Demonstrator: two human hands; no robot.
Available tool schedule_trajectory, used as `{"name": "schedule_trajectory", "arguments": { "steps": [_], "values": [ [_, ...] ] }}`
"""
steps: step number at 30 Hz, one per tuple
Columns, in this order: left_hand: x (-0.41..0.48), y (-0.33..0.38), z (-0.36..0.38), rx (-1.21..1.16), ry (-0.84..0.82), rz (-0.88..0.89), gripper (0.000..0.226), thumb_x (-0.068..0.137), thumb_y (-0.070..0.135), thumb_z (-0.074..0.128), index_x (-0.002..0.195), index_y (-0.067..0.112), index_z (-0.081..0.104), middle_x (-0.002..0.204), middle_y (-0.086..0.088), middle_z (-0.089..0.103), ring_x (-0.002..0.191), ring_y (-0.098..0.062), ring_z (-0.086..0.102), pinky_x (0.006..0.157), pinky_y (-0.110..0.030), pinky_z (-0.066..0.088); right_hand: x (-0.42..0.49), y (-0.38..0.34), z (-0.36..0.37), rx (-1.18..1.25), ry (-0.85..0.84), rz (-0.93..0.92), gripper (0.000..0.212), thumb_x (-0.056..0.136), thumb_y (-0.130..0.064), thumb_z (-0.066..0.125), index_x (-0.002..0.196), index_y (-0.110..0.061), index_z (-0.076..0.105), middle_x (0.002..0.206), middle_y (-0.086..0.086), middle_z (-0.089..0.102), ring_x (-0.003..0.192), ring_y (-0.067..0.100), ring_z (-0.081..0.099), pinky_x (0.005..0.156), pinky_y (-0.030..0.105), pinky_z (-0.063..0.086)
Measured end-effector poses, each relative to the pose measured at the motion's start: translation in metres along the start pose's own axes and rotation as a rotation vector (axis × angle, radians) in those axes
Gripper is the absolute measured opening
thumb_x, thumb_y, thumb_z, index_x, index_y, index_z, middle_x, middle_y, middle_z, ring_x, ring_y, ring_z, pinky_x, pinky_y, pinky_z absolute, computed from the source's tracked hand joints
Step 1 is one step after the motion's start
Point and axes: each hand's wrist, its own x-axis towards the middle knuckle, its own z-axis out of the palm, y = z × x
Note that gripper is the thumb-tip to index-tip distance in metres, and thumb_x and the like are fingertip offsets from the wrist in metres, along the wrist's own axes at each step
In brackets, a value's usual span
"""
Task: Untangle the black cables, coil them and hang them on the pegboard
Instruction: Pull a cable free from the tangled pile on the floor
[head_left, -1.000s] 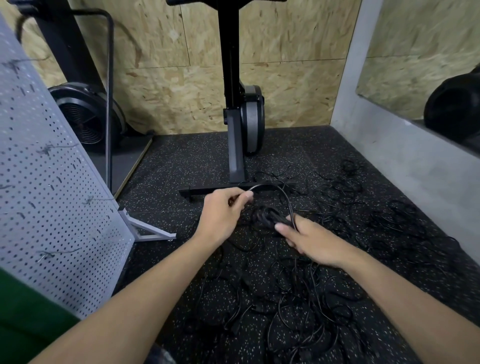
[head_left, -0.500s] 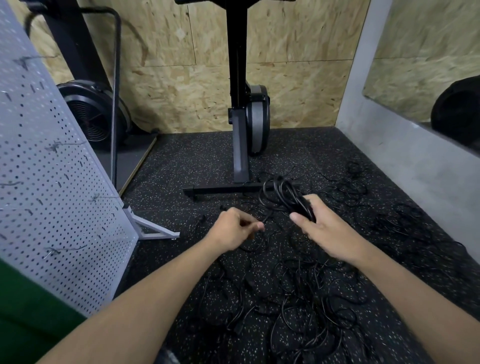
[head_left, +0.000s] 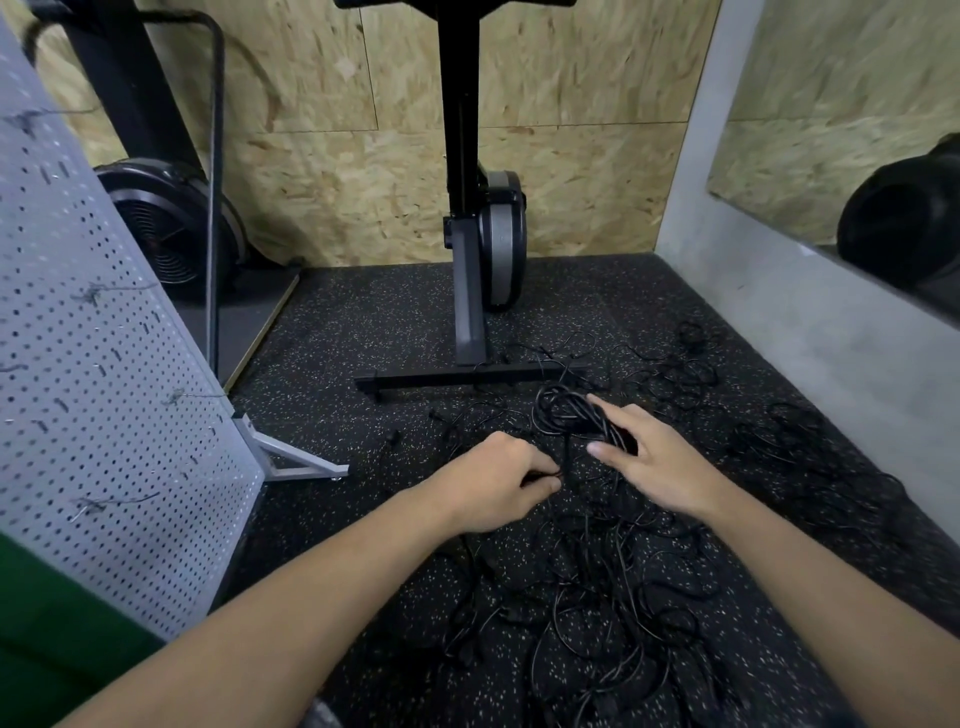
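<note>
Coiling one thin black cable (head_left: 569, 415), you grip its gathered loops in your right hand (head_left: 655, 463) just above the speckled floor (head_left: 363, 338), while your left hand (head_left: 492, 483) pinches the trailing strand. Next, likely: wind that tail in, then carry the coil to the white perforated pegboard (head_left: 104, 395) on your left.

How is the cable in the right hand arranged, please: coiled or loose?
Coiled: the cable bundle forms gathered loops gripped by the right hand.
</note>
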Motion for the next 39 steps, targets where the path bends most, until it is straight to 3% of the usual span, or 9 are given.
{"name": "schedule_trajectory", "arguments": {
  "steps": [3, 12, 18, 21, 24, 30, 34, 37, 39],
  "values": [
    [-0.001, 0.001, -0.001, 0.076, 0.056, 0.071, 0.026, 0.106, 0.03, 0.06, 0.114, 0.013, 0.078, 0.106, 0.002, 0.073, 0.095, -0.013, 0.065, 0.087, -0.025, 0.049, -0.002, -0.002, 0.014, -0.169, 0.009, -0.074, 0.071, 0.101, -0.032, 0.066, 0.162, -0.032, 0.029, 0.11, -0.012, 0.048, 0.101, 0.005, 0.049, 0.086, 0.02, 0.036],
    [0.002, -0.015, -0.012, -0.185, 0.354, -0.03, 0.034, 0.07, 0.04, 0.094, 0.081, 0.02, 0.069, 0.079, 0.009, 0.066, 0.073, -0.002, 0.058, 0.068, -0.026, 0.051, -0.019, -0.03, 0.028, -0.255, -0.249, -0.241, 0.042, 0.094, -0.03, 0.076, 0.134, -0.023, 0.065, 0.122, -0.014, 0.055, 0.117, 0.004, 0.044, 0.111, 0.035, 0.036],
    [-0.002, -0.043, -0.019, -0.553, 0.34, -0.184, 0.036, 0.069, 0.042, 0.092, 0.076, 0.014, 0.071, 0.082, -0.01, 0.074, 0.076, -0.016, 0.067, 0.082, -0.044, 0.057, -0.028, -0.047, 0.014, -0.017, -0.127, -0.195, 0.059, 0.09, -0.03, 0.081, 0.133, -0.047, 0.044, 0.132, -0.022, 0.061, 0.066, 0.004, 0.064, 0.076, 0.022, 0.053],
    [-0.004, -0.048, -0.018, -0.876, 0.273, -0.238, 0.015, 0.075, 0.025, 0.085, 0.079, 0.013, 0.076, 0.083, -0.016, 0.074, 0.076, -0.021, 0.07, 0.074, -0.037, 0.059, -0.032, -0.053, 0.015, 0.169, -0.072, -0.224, 0.065, 0.09, -0.031, 0.081, 0.138, -0.055, 0.045, 0.128, -0.023, 0.067, 0.106, 0.034, 0.071, 0.1, 0.044, 0.056],
    [-0.006, -0.049, -0.011, -1.026, 0.186, -0.302, 0.004, 0.09, 0.006, 0.071, 0.089, 0.006, 0.075, 0.081, -0.008, 0.074, 0.069, -0.017, 0.066, 0.062, -0.026, 0.053, -0.029, -0.055, 0.017, 0.316, -0.057, -0.232, 0.068, 0.09, -0.025, 0.08, 0.145, -0.053, 0.051, 0.142, -0.02, 0.061, 0.137, 0.019, 0.056, 0.12, 0.048, 0.04],
    [-0.001, -0.041, 0.007, -0.71, 0.151, -0.404, 0.027, 0.106, 0.015, 0.058, 0.13, 0.012, 0.071, 0.079, 0.0, 0.066, 0.053, -0.005, 0.049, 0.052, -0.017, 0.045, -0.013, -0.043, 0.019, 0.412, 0.188, -0.161, 0.062, 0.09, -0.017, 0.081, 0.142, -0.043, 0.06, 0.14, -0.025, 0.06, 0.137, -0.007, 0.047, 0.124, 0.038, 0.035],
    [0.002, -0.021, 0.02, -0.265, -0.016, -0.312, 0.039, 0.109, 0.017, 0.048, 0.144, 0.031, 0.058, 0.105, 0.001, 0.071, 0.071, -0.009, 0.064, 0.061, -0.021, 0.052, -0.007, -0.035, 0.017, 0.348, 0.384, 0.007, 0.063, 0.087, -0.024, 0.084, 0.142, -0.043, 0.06, 0.141, -0.012, 0.063, 0.132, 0.006, 0.057, 0.114, 0.025, 0.043],
    [0.004, 0.002, 0.021, -0.121, -0.066, -0.209, 0.028, 0.11, 0.02, 0.046, 0.131, 0.02, 0.065, 0.095, -0.008, 0.068, 0.08, -0.026, 0.066, 0.067, -0.029, 0.048, -0.008, -0.022, 0.012, 0.176, 0.421, 0.002, 0.066, 0.086, -0.026, 0.085, 0.145, -0.034, 0.058, 0.098, -0.01, 0.078, 0.059, 0.004, 0.063, 0.062, 0.004, 0.044],
    [0.006, 0.013, 0.013, 0.093, -0.04, -0.138, 0.028, 0.111, 0.029, 0.046, 0.126, 0.017, 0.066, 0.099, -0.01, 0.071, 0.088, -0.03, 0.068, 0.074, -0.033, 0.051, -0.007, -0.015, 0.015, 0.062, 0.366, -0.024, 0.067, 0.088, -0.025, 0.083, 0.148, -0.03, 0.055, 0.078, -0.015, 0.065, 0.052, 0.003, 0.051, 0.059, 0.008, 0.039]
  ]
}}
